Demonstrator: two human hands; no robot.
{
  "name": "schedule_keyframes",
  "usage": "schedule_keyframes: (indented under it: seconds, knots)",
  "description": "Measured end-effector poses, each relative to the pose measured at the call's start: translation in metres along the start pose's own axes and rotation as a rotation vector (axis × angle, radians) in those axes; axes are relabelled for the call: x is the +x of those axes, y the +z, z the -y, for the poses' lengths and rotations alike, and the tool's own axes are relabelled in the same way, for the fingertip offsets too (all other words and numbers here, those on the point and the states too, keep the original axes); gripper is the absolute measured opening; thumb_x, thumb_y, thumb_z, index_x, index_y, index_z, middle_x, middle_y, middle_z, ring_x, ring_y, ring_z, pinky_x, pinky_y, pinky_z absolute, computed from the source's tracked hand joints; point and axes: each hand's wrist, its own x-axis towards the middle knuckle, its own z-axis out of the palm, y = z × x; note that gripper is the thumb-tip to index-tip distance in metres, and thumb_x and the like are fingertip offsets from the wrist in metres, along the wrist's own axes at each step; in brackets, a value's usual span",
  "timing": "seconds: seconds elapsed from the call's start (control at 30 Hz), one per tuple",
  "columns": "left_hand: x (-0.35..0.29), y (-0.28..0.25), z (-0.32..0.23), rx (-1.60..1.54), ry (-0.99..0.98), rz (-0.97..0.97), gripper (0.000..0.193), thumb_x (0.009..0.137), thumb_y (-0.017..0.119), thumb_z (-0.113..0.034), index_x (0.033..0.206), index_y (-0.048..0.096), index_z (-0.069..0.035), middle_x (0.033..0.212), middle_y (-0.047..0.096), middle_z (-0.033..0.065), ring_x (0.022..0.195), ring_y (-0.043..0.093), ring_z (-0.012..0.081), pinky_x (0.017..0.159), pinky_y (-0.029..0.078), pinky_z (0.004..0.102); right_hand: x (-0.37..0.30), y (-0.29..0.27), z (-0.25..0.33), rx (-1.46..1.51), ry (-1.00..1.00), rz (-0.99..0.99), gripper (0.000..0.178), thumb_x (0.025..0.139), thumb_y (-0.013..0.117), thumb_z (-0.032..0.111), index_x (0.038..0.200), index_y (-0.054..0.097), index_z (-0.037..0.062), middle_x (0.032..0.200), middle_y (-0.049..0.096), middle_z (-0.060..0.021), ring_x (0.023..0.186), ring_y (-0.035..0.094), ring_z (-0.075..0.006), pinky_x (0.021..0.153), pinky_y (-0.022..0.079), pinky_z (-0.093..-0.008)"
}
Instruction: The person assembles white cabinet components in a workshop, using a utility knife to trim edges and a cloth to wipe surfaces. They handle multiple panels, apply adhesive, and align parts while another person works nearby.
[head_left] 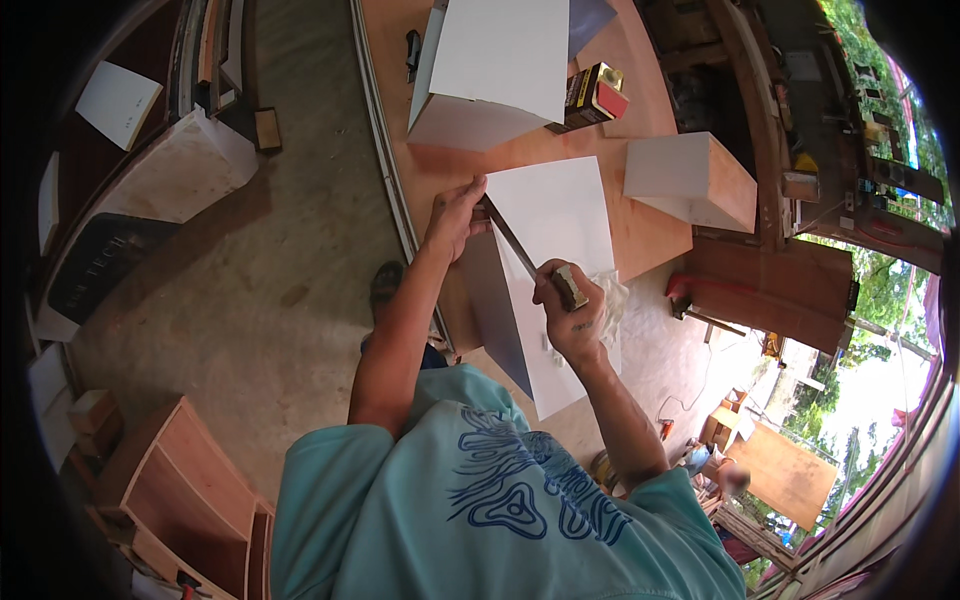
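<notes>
A white-faced box [555, 215] with a grey side stands in front of me on the wooden table. Slanting over its left edge is a long, flat, dark file [512, 238]. My right hand [575, 318] is wrapped round the file's blocky, light-coloured handle [570, 287], above the white face. At the far end of the blade, by the box's upper left corner, my left hand [458, 220] is closed with its thumb on the tip; its lower fingers are partly hidden. A crumpled whitish rag or wad of shavings [608, 305] lies right of my right hand.
A larger white box [495, 60] stands farther back on the table [650, 240], with a stapler-like black tool [413, 55] to its left. Right of it are a dark carton [585, 95] and another white box [670, 170]. A wooden cabinet [185, 480] stands lower left.
</notes>
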Motion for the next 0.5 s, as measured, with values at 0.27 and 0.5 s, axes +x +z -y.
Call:
schedule_keyframes:
  seconds: [0.27, 0.5]
  knots:
    - [0.006, 0.0, 0.005, 0.006, -0.033, -0.033, 0.046, 0.092, 0.058, -0.044, 0.114, 0.061, -0.003, 0.1, 0.064, 0.0087, 0.09, 0.062, 0.0218, 0.078, 0.052, 0.041, 0.004, 0.004, 0.005, 0.041, 0.043, -0.017, 0.004, 0.087, 0.054, -0.003, 0.086, 0.058, -0.0038, 0.067, 0.057, -0.0053, 0.059, 0.056, -0.0091, 0.054, 0.045, -0.0238]
    - [0.008, 0.0, 0.009, -0.07, -0.037, -0.014, 0.046, 0.092, 0.057, -0.046, 0.115, 0.061, -0.007, 0.103, 0.062, 0.0075, 0.091, 0.061, 0.0222, 0.078, 0.051, 0.0406, -0.001, 0.013, -0.016, 0.07, 0.07, 0.012, 0.009, 0.088, 0.056, 0.007, 0.089, 0.058, -0.0018, 0.068, 0.058, -0.0027, 0.064, 0.055, -0.0086, 0.06, 0.045, -0.023]
